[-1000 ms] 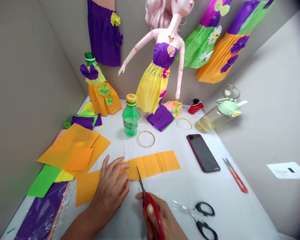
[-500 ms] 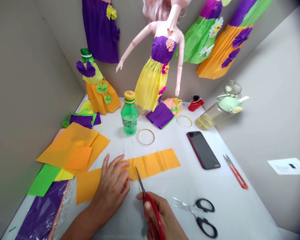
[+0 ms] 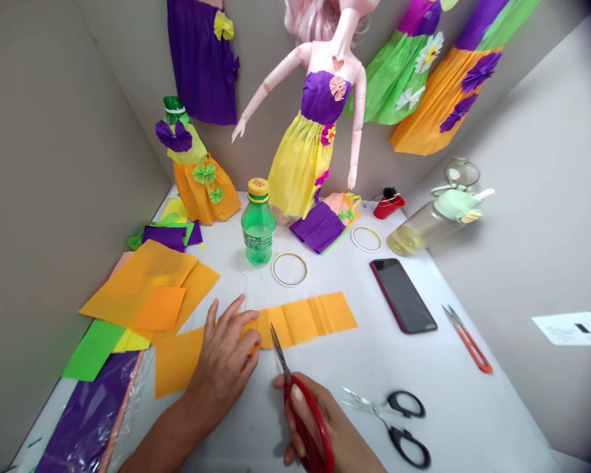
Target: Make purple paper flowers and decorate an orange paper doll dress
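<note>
A long orange strip (image 3: 320,315) of thin paper or cloth, creased across its right part, lies on the white table. My left hand (image 3: 229,348) rests on its middle with fingers spread, partly covering it. My right hand (image 3: 310,414) is closed around red-handled scissors (image 3: 308,410). Their blades, nearly together, point up and away, with the tip over the strip just right of my left fingers. Whether the tip touches the strip, I cannot tell. Black-handled scissors (image 3: 398,414) lie to the right of my right hand.
Orange sheets (image 3: 148,282), a green piece (image 3: 93,348) and wrapped purple material (image 3: 93,407) lie at left. Behind are a green bottle (image 3: 258,226), a bangle (image 3: 289,269) and a doll (image 3: 320,131). At right are a phone (image 3: 404,295), red snips (image 3: 467,341) and a water bottle (image 3: 428,220).
The view has shifted slightly. The scissors have drawn back a little toward me, and their tip sits lower against the strip. My left hand stays on the strip.
</note>
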The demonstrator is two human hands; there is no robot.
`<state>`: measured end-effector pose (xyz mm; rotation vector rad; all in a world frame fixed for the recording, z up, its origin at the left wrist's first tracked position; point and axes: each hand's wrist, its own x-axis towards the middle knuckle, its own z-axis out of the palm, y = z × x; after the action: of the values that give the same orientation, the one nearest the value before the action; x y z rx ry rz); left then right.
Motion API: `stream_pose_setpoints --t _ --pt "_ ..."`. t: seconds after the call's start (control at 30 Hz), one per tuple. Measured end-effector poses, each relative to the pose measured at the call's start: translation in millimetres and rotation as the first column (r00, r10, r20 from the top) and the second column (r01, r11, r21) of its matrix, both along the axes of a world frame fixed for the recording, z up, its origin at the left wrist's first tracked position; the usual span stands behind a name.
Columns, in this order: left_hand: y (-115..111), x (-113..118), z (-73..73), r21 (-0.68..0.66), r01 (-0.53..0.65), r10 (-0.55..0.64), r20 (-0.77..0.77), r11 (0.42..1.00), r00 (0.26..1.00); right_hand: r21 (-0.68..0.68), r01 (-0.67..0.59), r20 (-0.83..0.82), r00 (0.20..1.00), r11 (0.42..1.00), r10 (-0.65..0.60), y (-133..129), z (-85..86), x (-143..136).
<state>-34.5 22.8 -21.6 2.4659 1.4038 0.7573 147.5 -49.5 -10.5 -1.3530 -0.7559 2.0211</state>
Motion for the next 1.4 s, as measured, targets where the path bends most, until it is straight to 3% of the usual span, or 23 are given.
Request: stream_pose_setpoints --t 0.17,0.33,0.43,0.9,1.4 --pt "-2 1 4.5 -0.006 -0.011 0.011 0.048 1.0 0.999 -0.06 -0.024 -0.003 1.0 0.998 0.024 5 11.2 2" --pt "-4 1 4.2 -0.002 -0.014 0.014 0.099 1.0 0.995 -0.054 0.03 -0.019 0.999 0.998 -0.031 11 22.9 0" --pt "-4 1 3.8 0.003 -0.018 0.018 0.117 1.0 0.993 -0.024 0.044 -0.012 0.999 0.999 -0.044 15 22.3 -1" --pt "-3 -1 4.5 0.023 -0.023 0.02 0.124 0.999 0.992 0.059 -0.117 0.077 0.991 0.991 0.113 38 22.7 -7" --pt "-3 -3 3.5 0.003 -0.031 0.031 0.134 0.999 0.99 0.099 -0.103 0.105 0.99 0.99 0.093 38 15.4 -11"
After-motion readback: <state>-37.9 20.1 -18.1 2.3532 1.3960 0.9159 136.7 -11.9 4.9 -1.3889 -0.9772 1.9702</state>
